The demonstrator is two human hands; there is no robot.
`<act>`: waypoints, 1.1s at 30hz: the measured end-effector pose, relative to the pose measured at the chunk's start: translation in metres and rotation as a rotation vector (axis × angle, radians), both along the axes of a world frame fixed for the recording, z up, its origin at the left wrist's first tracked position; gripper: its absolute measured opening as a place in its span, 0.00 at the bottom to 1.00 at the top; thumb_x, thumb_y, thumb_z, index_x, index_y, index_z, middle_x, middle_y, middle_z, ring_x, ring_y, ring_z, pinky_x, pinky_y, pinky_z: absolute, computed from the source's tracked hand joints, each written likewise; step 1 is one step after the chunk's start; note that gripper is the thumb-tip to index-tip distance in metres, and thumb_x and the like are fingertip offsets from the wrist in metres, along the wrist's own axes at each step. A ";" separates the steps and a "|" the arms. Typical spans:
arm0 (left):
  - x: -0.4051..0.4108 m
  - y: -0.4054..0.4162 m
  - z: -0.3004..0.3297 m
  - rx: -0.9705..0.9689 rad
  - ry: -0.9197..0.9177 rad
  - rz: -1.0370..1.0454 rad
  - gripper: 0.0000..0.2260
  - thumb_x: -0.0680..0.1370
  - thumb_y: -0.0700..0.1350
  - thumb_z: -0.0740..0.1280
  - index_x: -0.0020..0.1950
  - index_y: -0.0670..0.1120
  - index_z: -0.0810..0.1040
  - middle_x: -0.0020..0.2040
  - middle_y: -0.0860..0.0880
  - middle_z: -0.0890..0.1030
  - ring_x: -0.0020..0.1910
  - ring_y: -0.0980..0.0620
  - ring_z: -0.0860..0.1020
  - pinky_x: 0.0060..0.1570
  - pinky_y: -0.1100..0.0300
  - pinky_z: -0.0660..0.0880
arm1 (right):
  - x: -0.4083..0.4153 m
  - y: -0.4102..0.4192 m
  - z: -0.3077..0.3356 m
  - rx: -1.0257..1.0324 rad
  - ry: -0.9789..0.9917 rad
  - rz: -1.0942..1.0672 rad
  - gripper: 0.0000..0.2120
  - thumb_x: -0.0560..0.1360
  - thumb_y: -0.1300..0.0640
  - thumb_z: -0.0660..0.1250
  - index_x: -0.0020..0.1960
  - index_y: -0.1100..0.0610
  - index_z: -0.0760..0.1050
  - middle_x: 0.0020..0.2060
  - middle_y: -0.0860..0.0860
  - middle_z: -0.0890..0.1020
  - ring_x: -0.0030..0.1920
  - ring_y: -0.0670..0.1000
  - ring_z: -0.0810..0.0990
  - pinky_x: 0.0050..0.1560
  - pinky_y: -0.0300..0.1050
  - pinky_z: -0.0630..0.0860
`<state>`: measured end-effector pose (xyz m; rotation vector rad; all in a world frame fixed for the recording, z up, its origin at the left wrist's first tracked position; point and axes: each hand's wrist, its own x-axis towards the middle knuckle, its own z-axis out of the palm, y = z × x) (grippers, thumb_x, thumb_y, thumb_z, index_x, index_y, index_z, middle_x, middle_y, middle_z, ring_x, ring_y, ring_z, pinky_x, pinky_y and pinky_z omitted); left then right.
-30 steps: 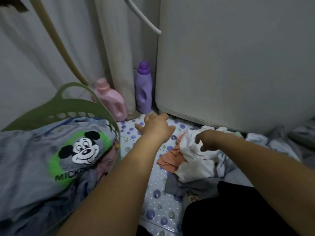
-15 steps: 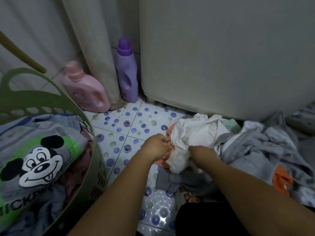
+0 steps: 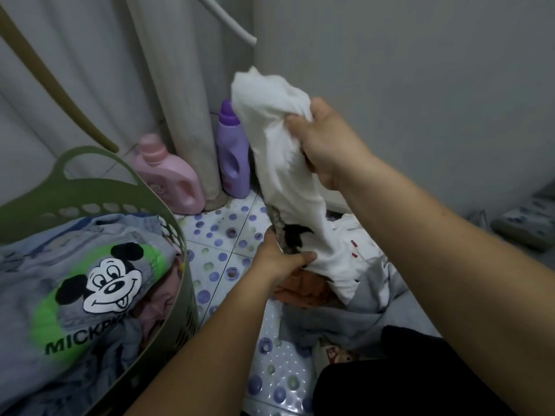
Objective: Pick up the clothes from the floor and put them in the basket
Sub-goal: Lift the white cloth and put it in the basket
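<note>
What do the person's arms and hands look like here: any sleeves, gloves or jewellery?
Both forearms are bare to the frame edge, with no sleeves in view. The left hand and right hand wear no gloves, and no rings, watch or bracelets are visible.

We count two hands: the left hand [image 3: 280, 261] at six o'clock of the right hand [image 3: 327, 145]. Two detergent bottles stand at eleven o'clock, one pink bottle [image 3: 168, 175] and one purple bottle [image 3: 232, 151]. One green basket [image 3: 120, 187] sits at nine o'clock. One white garment [image 3: 282, 145] hangs at centre; the floor heap at five o'clock is too tangled to count.
</note>
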<state>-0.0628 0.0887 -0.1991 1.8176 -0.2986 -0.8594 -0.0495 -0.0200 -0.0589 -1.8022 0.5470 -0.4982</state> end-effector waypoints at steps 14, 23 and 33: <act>-0.005 0.001 0.069 -0.627 0.688 0.357 0.15 0.82 0.52 0.55 0.60 0.43 0.73 0.56 0.40 0.78 0.56 0.41 0.76 0.54 0.37 0.69 | -0.059 -0.019 0.053 0.013 -0.134 -0.249 0.07 0.73 0.61 0.63 0.48 0.52 0.69 0.50 0.52 0.78 0.52 0.56 0.80 0.48 0.55 0.82; 0.010 0.033 0.167 -0.854 0.531 0.226 0.14 0.81 0.50 0.53 0.56 0.47 0.75 0.50 0.44 0.79 0.56 0.43 0.76 0.49 0.41 0.72 | -0.114 -0.016 -0.013 0.252 0.416 -0.059 0.06 0.77 0.59 0.60 0.49 0.58 0.76 0.44 0.54 0.75 0.40 0.52 0.74 0.39 0.43 0.73; -0.006 0.084 0.240 -0.965 0.390 0.201 0.17 0.81 0.52 0.55 0.63 0.45 0.75 0.57 0.42 0.80 0.54 0.41 0.77 0.48 0.40 0.74 | -0.103 0.039 -0.043 -0.179 0.547 0.002 0.41 0.65 0.54 0.77 0.72 0.60 0.61 0.67 0.57 0.68 0.64 0.58 0.72 0.63 0.50 0.73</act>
